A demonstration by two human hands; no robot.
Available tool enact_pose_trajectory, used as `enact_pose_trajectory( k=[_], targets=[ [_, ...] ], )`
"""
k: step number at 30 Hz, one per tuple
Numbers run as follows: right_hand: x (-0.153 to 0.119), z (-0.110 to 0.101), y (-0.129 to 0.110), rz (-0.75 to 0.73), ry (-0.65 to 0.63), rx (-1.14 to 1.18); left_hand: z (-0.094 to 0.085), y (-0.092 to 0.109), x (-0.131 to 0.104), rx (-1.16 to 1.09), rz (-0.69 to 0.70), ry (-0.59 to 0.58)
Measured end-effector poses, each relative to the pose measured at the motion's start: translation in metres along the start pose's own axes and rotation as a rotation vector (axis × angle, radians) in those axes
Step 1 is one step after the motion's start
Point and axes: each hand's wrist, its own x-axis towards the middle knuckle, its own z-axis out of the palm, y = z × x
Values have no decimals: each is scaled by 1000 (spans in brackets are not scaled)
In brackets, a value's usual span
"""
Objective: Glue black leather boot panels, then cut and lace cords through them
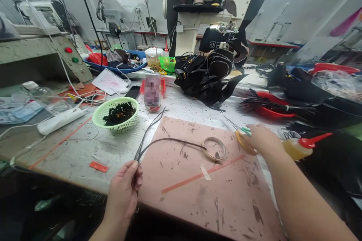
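Left hand [124, 192] pinches a bundle of thin black cords [149, 135] at their near end, grip closed on them at the bench [70, 154] front edge. Cords fan away from the grip: two run up and slightly right toward the jar [152, 96], one arcs right across the pink mat [215, 192] and ends at the tape ring [214, 148]. Long axis of the bundle is roughly near-to-far, tilted right. Right hand [260, 141] rests further right on the mat, closed round the yellow-handled scissors [240, 133], blades pointing up-left, away from the cords. Cords lie left of the scissors, well apart; the arcing cord's far end is the part nearest the right hand. Glue bottle [302, 146] lies just right of that hand. Green basket [116, 115] of black bits sits left of the cords, near but not touching.
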Motion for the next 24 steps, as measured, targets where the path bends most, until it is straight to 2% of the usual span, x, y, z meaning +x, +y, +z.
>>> enact_pose_trajectory(
  k=[2,4,5,6,7,11,15,20,22,24],
  targets=[
    [-21,3,-18,-190,45,119,6,-1,-1,-22,-6,-16],
    [-44,9,-40,-494,-18,280,16,-3,-2,-42,-13,-45],
    [-55,13,-51,-592,-35,335,21,-3,-3,-51,-15,-61],
    [-64,17,-61,-622,-16,387,26,-3,-4,-59,-15,-76],
    [-71,21,-69,-617,6,426,31,-4,-5,-63,-15,-93],
    [-88,32,-83,-444,111,641,44,-7,-11,-38,-15,-165],
    [-87,36,-89,-439,241,712,47,-13,-20,-29,-73,-226],
    [-83,34,-97,-452,171,726,47,-12,-26,-15,-113,-272],
    [-93,27,-103,-417,164,956,47,-11,-28,-11,-113,-297],
    [-110,18,-111,-360,122,1405,47,-12,-31,-8,-114,-318]
  ],
)
